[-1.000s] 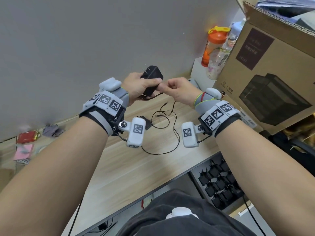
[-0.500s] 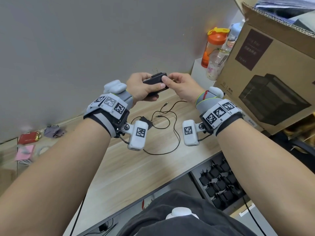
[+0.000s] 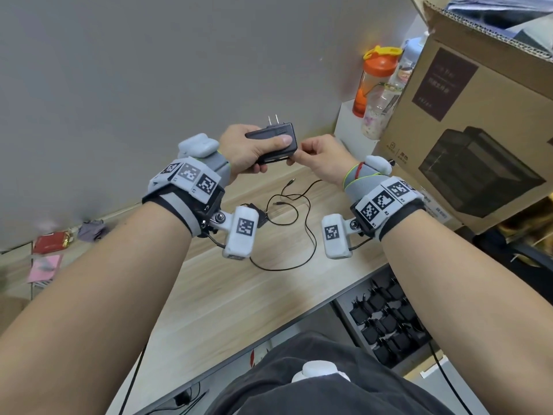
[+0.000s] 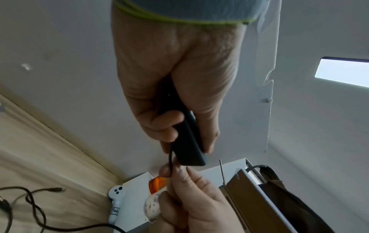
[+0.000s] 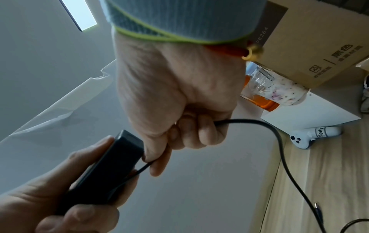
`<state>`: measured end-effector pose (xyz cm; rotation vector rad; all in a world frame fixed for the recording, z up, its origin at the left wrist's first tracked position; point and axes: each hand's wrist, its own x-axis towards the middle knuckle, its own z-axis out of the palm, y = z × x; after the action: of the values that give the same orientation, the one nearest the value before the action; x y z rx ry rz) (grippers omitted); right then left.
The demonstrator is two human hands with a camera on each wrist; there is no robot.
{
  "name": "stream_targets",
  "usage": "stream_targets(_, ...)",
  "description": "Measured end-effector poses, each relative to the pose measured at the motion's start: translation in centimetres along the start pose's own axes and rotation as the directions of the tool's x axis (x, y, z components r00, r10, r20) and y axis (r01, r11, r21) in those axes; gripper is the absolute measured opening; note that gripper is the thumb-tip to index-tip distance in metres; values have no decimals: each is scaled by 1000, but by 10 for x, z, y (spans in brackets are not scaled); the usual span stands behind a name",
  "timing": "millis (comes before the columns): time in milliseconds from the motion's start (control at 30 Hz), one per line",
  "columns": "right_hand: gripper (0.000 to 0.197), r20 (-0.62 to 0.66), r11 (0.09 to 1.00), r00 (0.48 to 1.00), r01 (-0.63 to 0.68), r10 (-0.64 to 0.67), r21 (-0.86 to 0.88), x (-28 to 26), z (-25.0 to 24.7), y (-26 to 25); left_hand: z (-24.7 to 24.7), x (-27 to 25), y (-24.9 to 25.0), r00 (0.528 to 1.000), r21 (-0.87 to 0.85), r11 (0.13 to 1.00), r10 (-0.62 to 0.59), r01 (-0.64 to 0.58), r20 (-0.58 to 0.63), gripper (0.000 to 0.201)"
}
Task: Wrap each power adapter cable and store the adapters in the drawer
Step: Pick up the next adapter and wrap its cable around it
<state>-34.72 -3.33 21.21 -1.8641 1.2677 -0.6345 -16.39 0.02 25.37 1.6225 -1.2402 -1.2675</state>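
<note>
My left hand [image 3: 239, 149] grips a black power adapter [image 3: 270, 142] above the desk, thumb on top, its prongs pointing up toward the wall. At the adapter's right end, my right hand [image 3: 320, 160] pinches its thin black cable [image 5: 279, 141] between thumb and forefinger. The cable passes through the curled fingers and hangs down to the desk. The left wrist view shows the adapter [image 4: 189, 141] edge-on, with the cable [image 4: 170, 159] leaving its underside. A second adapter [image 3: 260, 217] lies on the desk, half hidden behind my left wrist camera. The open drawer [image 3: 339, 310] at lower right holds several black adapters.
Loose cable loops [image 3: 308, 235] lie on the wooden desk [image 3: 239, 295] below my hands. A large cardboard box [image 3: 478, 115] stands at the right. An orange bottle [image 3: 374, 79] and a clear bottle [image 3: 383, 106] stand on a white box [image 3: 353, 127]. The grey wall is close behind.
The left hand has turned the adapter from upright to flat, so its prongs now show. The right hand has shifted to the adapter's right end, still pinching the cable.
</note>
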Motion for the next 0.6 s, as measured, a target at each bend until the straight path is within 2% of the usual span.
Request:
stream_targets(167,26,40,999,999,-7,5,42,-1,-2,0,0,3,0,989,42,999,16,-10,-149,38)
stream_targets(467,24,45,1000,999,-4,2,25,0,-6,-2,-3,3,4,986,229,973,17,22,-168,37)
stream_targets(600,24,29,1000,999,19,-19,1,5,-10,-1,-2,2,0,995,313,949,-1,33,-101,47)
